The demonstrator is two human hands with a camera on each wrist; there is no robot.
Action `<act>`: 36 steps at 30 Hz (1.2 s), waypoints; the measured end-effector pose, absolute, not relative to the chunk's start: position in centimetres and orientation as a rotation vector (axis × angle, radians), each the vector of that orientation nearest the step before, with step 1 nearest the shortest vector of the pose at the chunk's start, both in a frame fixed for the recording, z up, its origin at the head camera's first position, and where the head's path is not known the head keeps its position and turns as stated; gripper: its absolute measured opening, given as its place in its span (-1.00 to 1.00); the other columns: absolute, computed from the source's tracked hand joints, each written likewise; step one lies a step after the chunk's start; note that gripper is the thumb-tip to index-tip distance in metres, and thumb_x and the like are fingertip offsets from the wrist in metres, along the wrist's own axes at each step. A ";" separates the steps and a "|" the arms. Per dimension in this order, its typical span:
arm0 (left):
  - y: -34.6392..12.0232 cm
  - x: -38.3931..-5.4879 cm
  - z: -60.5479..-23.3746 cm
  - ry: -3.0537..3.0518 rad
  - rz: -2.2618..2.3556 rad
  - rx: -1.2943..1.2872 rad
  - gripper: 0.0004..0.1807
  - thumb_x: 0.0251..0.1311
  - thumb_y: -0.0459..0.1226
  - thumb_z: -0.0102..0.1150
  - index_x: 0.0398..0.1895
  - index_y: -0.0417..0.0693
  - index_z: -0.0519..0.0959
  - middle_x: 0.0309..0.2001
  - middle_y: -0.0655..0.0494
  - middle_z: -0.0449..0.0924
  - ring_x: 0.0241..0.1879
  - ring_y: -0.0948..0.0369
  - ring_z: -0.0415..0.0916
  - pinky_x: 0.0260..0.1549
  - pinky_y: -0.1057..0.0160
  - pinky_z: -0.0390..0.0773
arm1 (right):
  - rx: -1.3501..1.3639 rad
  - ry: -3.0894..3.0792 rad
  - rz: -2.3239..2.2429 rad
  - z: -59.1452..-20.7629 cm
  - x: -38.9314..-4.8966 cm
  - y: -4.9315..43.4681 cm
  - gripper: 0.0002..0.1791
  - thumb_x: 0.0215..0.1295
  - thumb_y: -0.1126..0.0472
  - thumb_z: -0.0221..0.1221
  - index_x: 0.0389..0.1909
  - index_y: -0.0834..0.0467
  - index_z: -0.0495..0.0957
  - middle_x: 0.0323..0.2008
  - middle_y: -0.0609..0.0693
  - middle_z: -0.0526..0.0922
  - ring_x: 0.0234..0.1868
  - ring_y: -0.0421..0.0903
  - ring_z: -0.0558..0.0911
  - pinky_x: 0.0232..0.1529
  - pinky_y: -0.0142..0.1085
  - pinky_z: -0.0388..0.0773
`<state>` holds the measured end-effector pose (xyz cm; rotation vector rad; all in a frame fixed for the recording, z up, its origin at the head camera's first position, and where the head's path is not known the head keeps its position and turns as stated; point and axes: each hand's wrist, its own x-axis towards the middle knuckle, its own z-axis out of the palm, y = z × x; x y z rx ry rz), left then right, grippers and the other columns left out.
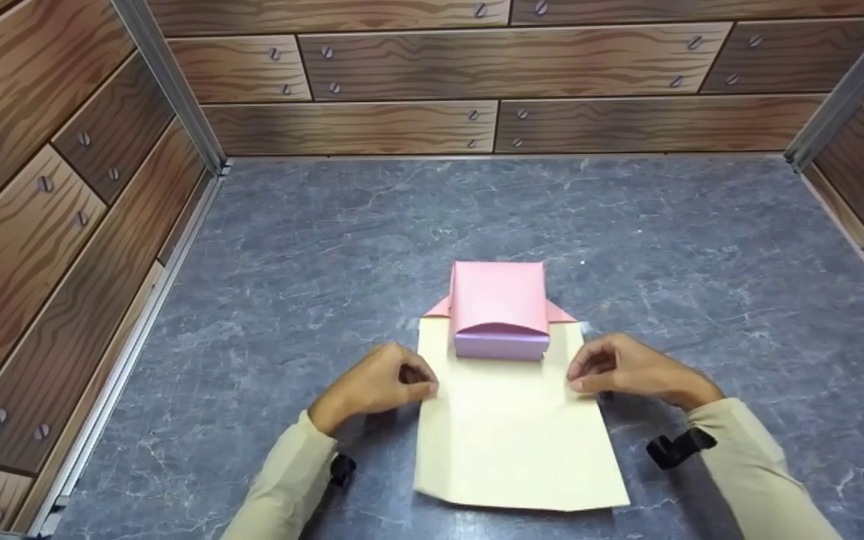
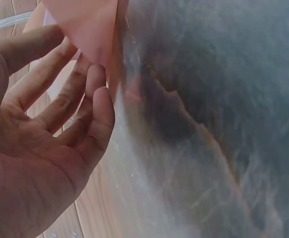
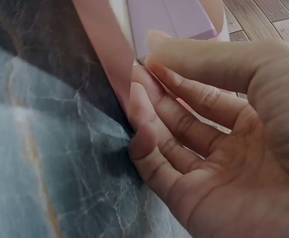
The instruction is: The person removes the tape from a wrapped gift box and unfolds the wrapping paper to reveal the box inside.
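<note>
A long sheet of paper (image 1: 522, 442), cream on top, lies lengthwise before me with its two long sides creased upward. Its pink underside (image 3: 102, 44) shows in the right wrist view. On its far end sits a small box with a pink top (image 1: 499, 296) and a purple side (image 1: 502, 346); pink folded corners stick out beside it. My left hand (image 1: 387, 379) pinches the sheet's left edge between thumb and curled fingers. Opposite, my right hand (image 1: 627, 371) pinches the right edge, just nearer to me than the box.
The sheet rests on a dark marbled tabletop (image 1: 327, 262). Wood-patterned panels (image 1: 514, 64) stand at the back and both sides, with metal strips (image 1: 169, 82) at the corners. Black straps (image 1: 679, 448) sit at my wrists.
</note>
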<state>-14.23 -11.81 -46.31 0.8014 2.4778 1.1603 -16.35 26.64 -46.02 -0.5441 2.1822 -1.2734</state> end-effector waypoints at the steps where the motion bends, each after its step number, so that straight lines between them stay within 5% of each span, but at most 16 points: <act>1: -11.9 -14.2 -46.3 2.476 1.149 0.811 -0.93 0.24 -0.34 0.35 -0.30 -0.13 0.79 -0.41 0.18 0.72 -0.44 0.36 0.51 -0.38 0.36 0.56 | -0.556 2.192 -1.265 -46.0 -16.3 26.6 -0.76 0.23 0.25 0.40 -0.19 0.34 0.67 -0.28 0.10 0.72 -0.31 -0.16 0.65 -0.26 -0.40 0.59; 18: -10.8 -13.7 -46.9 2.609 0.878 0.803 -0.50 -0.15 -0.21 0.66 -0.05 -0.03 0.73 -0.30 0.17 0.62 -0.24 0.22 0.55 -0.14 0.19 0.57 | -0.744 2.392 -1.056 -45.9 -15.9 25.3 -0.67 -0.07 0.43 0.51 -0.27 0.29 0.62 -0.41 0.01 0.60 -0.40 -0.20 0.53 -0.38 -0.42 0.51; 26: -9.3 -13.2 -45.1 2.699 1.020 0.951 -0.83 0.16 -0.30 0.43 -0.18 -0.12 0.75 -0.34 0.16 0.67 -0.32 0.28 0.59 -0.30 0.35 0.61 | -0.770 2.526 -1.096 -45.0 -15.1 24.8 -0.81 0.08 0.32 0.48 -0.34 0.21 0.65 -0.43 -0.07 0.62 -0.41 -0.26 0.55 -0.36 -0.39 0.56; 31: -8.0 -12.5 -44.0 2.846 1.087 1.145 -0.86 0.29 -0.30 0.33 -0.14 -0.13 0.76 -0.20 0.12 0.74 -0.15 0.23 0.65 -0.06 0.31 0.63 | -0.787 2.567 -1.243 -44.2 -14.7 24.2 -0.86 0.17 0.23 0.46 -0.35 0.14 0.68 -0.41 -0.12 0.66 -0.37 -0.23 0.59 -0.26 -0.37 0.60; 36: -6.9 -12.2 -43.6 2.829 1.093 1.326 -0.71 0.33 -0.28 0.29 0.07 -0.17 0.69 0.05 0.04 0.71 0.10 0.16 0.62 0.20 0.29 0.51 | -0.838 2.437 -1.444 -43.3 -14.4 23.3 -0.85 0.24 0.24 0.42 -0.21 0.18 0.73 -0.22 0.11 0.74 -0.21 -0.12 0.69 -0.12 -0.34 0.65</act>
